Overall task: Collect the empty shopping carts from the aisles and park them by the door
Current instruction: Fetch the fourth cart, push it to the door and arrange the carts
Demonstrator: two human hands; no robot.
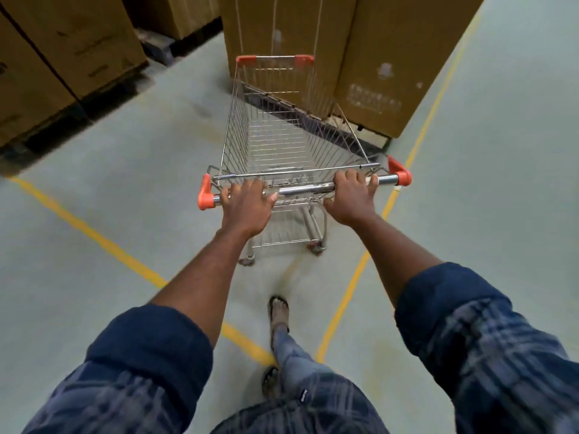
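An empty wire shopping cart (250, 142) with orange corner caps stands on the grey floor straight ahead of me. Its chrome handle bar (304, 190) runs across the middle of the view. My left hand (247, 203) grips the bar near its left end, fingers curled over the top. My right hand (352, 198) grips the bar near its right end. The basket holds nothing. The cart's front end sits close to a stack of tall cardboard boxes (376, 51).
More large cardboard boxes on dark pallets (62, 57) line the left side. Yellow floor lines (94, 233) cross under me and run up the right side. Open grey floor (501, 167) lies to the right of the boxes. My sandalled foot (278, 311) is behind the cart.
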